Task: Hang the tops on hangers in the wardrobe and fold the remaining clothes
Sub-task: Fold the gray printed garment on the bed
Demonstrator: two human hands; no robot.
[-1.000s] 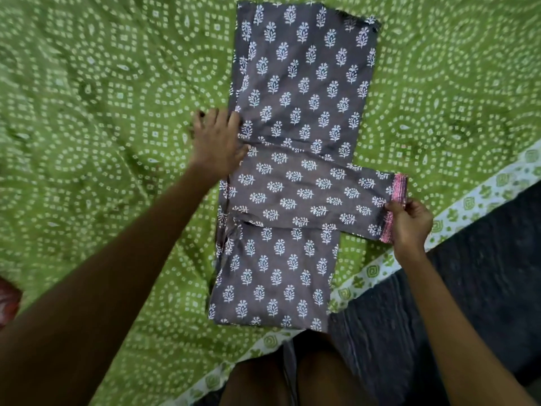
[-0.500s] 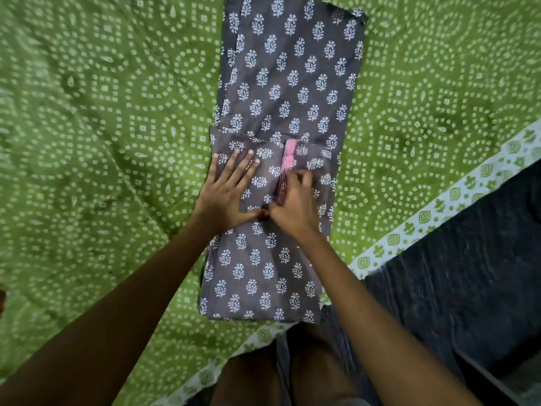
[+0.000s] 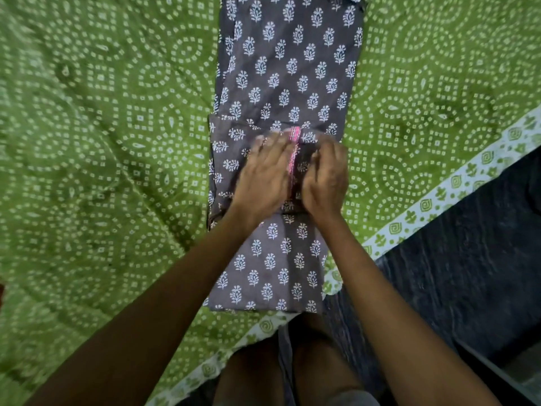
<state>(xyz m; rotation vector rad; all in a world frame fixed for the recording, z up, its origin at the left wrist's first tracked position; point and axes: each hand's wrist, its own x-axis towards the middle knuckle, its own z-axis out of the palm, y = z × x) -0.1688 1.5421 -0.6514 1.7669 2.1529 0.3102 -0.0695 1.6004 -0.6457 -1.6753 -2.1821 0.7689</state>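
Note:
A grey garment with a white leaf print [image 3: 287, 68] lies lengthwise on the green bed sheet [image 3: 102, 142], folded into a long narrow strip. Its sleeve, edged with a pink trim [image 3: 294, 136], is folded in across the middle of the strip. My left hand [image 3: 263, 174] lies flat on the sleeve just left of the trim, fingers spread. My right hand [image 3: 325, 177] rests on the fabric just right of the trim, and its fingers look flat. Both hands are blurred by motion.
The sheet's white patterned border [image 3: 439, 194] runs diagonally along the bed's near edge. Beyond it at the right is dark floor [image 3: 468, 259]. My legs [image 3: 292, 361] stand against the bed just below the garment's near end.
My right hand carried the pink-trimmed sleeve from the right side in over the garment's middle. My left hand moved onto the folded sleeve. Both hands now sit either side of the trim.

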